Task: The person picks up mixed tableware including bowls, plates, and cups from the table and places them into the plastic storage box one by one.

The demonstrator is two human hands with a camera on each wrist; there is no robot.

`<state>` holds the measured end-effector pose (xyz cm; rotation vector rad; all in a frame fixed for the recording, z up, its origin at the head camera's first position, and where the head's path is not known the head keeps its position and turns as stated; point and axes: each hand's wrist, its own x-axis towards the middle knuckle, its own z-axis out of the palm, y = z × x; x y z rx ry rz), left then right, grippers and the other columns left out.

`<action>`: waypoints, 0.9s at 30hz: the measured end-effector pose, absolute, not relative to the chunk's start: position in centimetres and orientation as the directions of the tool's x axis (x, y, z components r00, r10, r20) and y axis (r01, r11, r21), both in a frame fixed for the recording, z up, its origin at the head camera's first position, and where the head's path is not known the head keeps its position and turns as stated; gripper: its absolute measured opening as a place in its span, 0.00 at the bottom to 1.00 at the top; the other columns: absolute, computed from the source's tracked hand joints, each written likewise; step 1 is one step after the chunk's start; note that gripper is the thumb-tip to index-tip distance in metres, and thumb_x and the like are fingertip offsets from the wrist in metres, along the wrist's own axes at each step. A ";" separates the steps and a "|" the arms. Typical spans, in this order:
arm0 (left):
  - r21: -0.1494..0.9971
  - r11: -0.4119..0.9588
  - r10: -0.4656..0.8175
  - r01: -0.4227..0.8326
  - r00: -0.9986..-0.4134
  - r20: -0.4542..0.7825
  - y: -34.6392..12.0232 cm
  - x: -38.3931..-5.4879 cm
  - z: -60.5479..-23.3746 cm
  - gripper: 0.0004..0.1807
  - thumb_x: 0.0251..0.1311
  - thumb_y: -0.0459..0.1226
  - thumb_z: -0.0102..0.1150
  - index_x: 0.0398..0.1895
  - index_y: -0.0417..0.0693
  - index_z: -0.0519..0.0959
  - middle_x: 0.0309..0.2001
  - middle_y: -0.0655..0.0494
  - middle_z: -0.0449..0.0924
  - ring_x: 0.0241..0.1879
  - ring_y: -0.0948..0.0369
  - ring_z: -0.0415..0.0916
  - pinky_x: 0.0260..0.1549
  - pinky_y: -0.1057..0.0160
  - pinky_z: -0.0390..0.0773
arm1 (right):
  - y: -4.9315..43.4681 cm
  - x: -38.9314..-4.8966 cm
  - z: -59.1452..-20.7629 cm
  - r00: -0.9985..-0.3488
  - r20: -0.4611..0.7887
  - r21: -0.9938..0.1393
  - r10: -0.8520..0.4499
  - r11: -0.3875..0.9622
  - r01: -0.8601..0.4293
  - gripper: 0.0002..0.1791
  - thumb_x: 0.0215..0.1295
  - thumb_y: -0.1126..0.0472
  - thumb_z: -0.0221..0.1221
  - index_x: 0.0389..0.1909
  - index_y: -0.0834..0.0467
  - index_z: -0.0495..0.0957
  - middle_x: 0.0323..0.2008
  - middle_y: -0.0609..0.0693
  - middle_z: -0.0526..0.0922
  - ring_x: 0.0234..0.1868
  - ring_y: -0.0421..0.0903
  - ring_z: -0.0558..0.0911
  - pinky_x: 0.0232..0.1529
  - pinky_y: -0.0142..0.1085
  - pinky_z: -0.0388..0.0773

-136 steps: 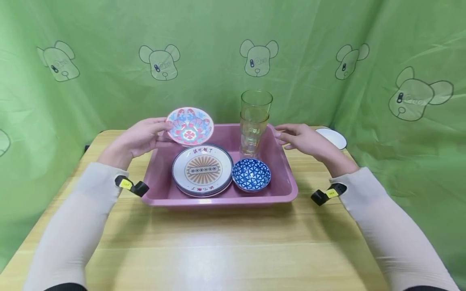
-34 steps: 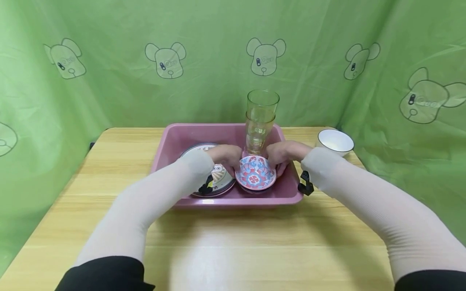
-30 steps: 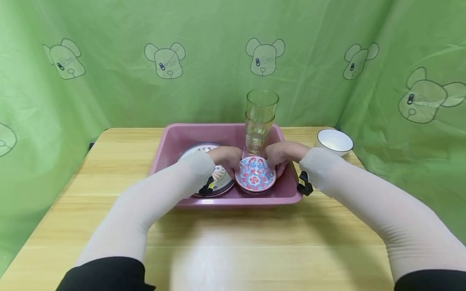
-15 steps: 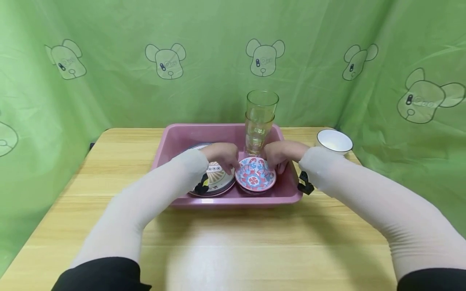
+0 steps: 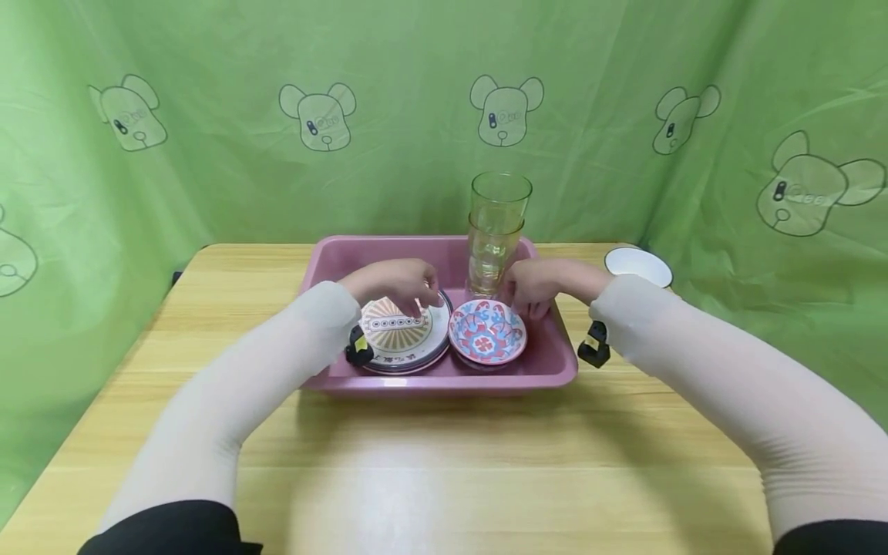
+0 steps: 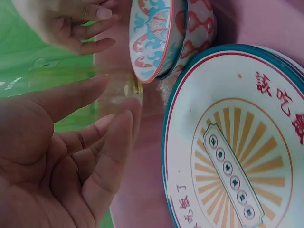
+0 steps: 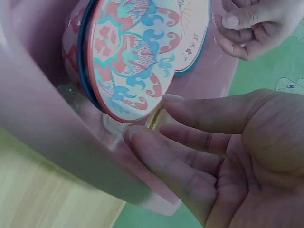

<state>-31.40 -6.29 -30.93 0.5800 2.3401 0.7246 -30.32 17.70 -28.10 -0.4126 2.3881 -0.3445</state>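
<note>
Inside a pink plastic tub (image 5: 444,382), a red-and-blue patterned bowl (image 5: 487,331) sits nested in another bowl (image 6: 202,23), of which only the dark rim and red-patterned outside show. To its left lies a stack of plates (image 5: 395,341), the top one bearing an orange sunburst. My left hand (image 5: 398,282) hovers over the plates' far side with loosely bent fingers, holding nothing. My right hand (image 5: 533,287) is just beyond the bowl's right far rim; in the right wrist view its thumb and fingertips (image 7: 172,99) are parted close to the rim, with no grip on it.
Two stacked yellowish drinking glasses (image 5: 498,204) stand upright in the tub's far right part, just behind the bowls. A white bowl with a dark rim (image 5: 638,266) sits on the wooden table (image 5: 416,478) right of the tub. A green curtain (image 5: 409,162) hangs behind.
Earlier my left hand held the patterned bowl at the tub's left; it then went onto the blue bowl with both hands at it. Now both hands have drawn away, the left one leftward.
</note>
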 end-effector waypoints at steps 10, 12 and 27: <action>0.624 0.737 0.556 0.261 -0.759 -0.339 -9.7 -31.2 -29.9 0.16 0.66 0.40 0.60 0.49 0.38 0.73 0.48 0.41 0.78 0.39 0.50 0.82 0.35 0.61 0.84 | 19.3 -29.8 -27.6 -0.726 -0.509 -0.444 -0.463 0.863 -0.239 0.16 0.63 0.71 0.54 0.50 0.73 0.70 0.38 0.65 0.79 0.32 0.53 0.84 0.32 0.40 0.85; 0.632 0.729 0.555 0.263 -0.767 -0.321 -10.4 -31.0 -29.5 0.17 0.66 0.40 0.59 0.51 0.37 0.72 0.50 0.40 0.77 0.42 0.48 0.81 0.37 0.61 0.84 | 19.8 -29.8 -27.5 -0.741 -0.473 -0.455 -0.476 0.853 -0.257 0.18 0.64 0.69 0.55 0.52 0.73 0.69 0.41 0.66 0.78 0.33 0.54 0.84 0.33 0.41 0.85; 0.614 0.744 0.404 0.264 -0.910 -0.098 -16.5 -29.6 -29.7 0.21 0.65 0.41 0.61 0.53 0.34 0.74 0.51 0.40 0.77 0.51 0.47 0.75 0.54 0.50 0.75 | 22.9 -29.4 -28.4 -0.829 -0.281 -0.615 -0.484 0.754 -0.232 0.18 0.71 0.65 0.55 0.55 0.73 0.70 0.43 0.66 0.80 0.38 0.55 0.83 0.39 0.44 0.85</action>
